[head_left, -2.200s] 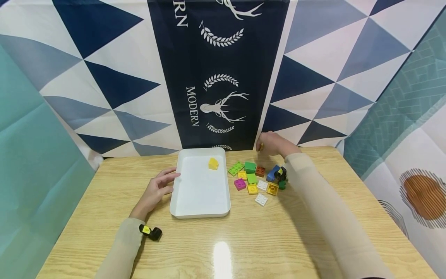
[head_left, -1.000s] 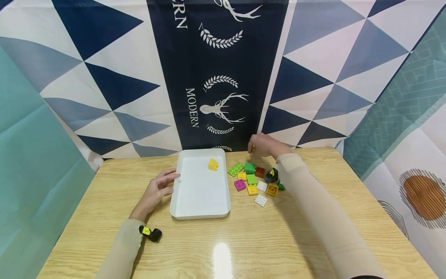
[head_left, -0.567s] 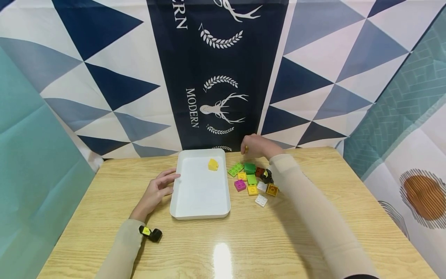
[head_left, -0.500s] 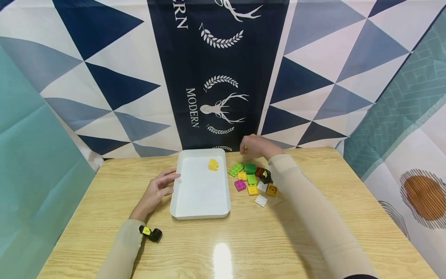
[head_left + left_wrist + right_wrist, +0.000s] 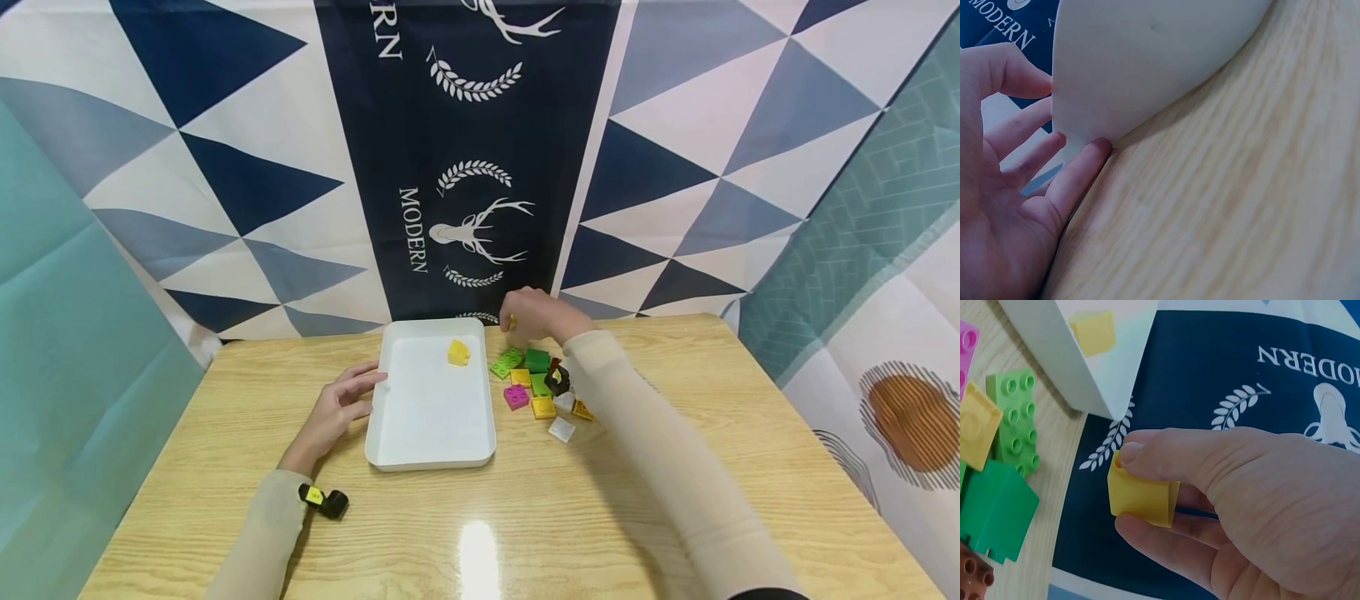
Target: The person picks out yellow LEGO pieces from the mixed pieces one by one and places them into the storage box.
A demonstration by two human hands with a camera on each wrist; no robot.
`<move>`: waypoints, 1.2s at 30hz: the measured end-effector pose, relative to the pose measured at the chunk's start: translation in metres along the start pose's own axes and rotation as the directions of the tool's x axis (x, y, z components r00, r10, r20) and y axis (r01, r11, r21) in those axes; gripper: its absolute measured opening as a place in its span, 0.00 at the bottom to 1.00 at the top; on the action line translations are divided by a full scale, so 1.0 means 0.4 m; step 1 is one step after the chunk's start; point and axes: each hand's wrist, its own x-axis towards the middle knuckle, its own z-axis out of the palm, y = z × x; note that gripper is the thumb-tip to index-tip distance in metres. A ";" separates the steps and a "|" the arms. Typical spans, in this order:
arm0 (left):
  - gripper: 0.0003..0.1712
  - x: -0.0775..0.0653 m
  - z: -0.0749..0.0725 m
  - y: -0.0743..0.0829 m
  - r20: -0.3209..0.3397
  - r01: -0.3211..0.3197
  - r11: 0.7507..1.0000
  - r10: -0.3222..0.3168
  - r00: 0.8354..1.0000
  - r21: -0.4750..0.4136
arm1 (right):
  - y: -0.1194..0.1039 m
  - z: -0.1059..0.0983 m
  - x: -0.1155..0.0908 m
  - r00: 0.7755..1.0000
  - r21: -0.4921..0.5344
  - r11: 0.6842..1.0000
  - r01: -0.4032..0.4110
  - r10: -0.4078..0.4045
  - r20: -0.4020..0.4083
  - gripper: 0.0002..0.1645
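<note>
My right hand (image 5: 531, 315) pinches a yellow toy brick (image 5: 1142, 490) between thumb and fingers, above the table's back edge just right of the white tray (image 5: 431, 454). In the right wrist view the brick's smooth side and one stud show. A second yellow brick (image 5: 458, 353) lies inside the tray near its far right corner. My left hand (image 5: 341, 406) rests at the tray's left side; in the left wrist view its fingertips (image 5: 1102, 145) touch the tray's wall, with the fingers loosely extended.
Right of the tray lie several loose bricks: a lime one (image 5: 507, 362), a green one (image 5: 537, 360), a magenta one (image 5: 516, 397), a white one (image 5: 562, 429) and others. My right wrist and sleeve cover part of them. A patterned cloth (image 5: 480, 167) hangs behind the table.
My right hand has moved left along the table's back edge toward the tray, holding the yellow brick throughout. The left hand and the tray have stayed in place.
</note>
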 end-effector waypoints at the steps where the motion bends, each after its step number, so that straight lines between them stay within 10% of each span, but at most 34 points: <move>1: 0.28 0.000 0.000 0.000 0.001 0.000 1.000 0.000 1.000 -0.001 | -0.004 0.000 0.001 1.000 -0.003 1.000 0.003 -0.003 0.005 0.18; 36: 0.27 0.000 -0.002 0.005 0.000 0.024 1.000 -0.024 1.000 0.006 | -0.141 0.018 0.045 0.995 -0.056 0.994 0.093 -0.091 0.034 0.16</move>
